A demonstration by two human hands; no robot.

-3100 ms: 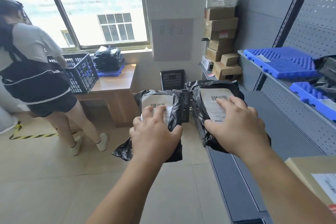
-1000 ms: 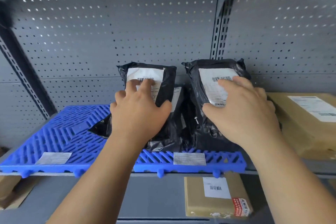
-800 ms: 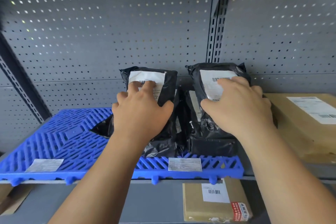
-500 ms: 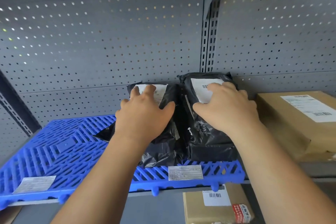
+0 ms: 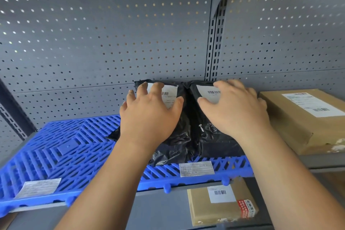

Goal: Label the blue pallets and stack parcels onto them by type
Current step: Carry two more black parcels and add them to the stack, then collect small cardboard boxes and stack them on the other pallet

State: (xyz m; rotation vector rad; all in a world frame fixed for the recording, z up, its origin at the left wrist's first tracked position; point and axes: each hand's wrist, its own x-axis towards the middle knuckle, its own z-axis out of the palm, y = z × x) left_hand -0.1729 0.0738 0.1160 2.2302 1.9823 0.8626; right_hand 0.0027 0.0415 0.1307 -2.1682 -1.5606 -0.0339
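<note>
Blue pallet point(image 5: 61, 147), a ribbed plastic lattice with stubby feet, lies on the grey metal shelf point(image 5: 168, 211) against the perforated back panel point(image 5: 112, 43). Two paper labels point(image 5: 197, 168) stick to its front edge. At its right end sit two black poly-bag parcels, glossy and crinkled, touching side by side. The left hand point(image 5: 149, 115) rests on the left parcel point(image 5: 177, 142), fingers spread wide over its white barcode label. The right hand point(image 5: 235, 110) lies spread on the right parcel point(image 5: 214, 136). Just beside them is a kraft-paper-wrapped parcel point(image 5: 302, 123), and a taped cardboard box point(image 5: 220, 209) lies below.
</note>
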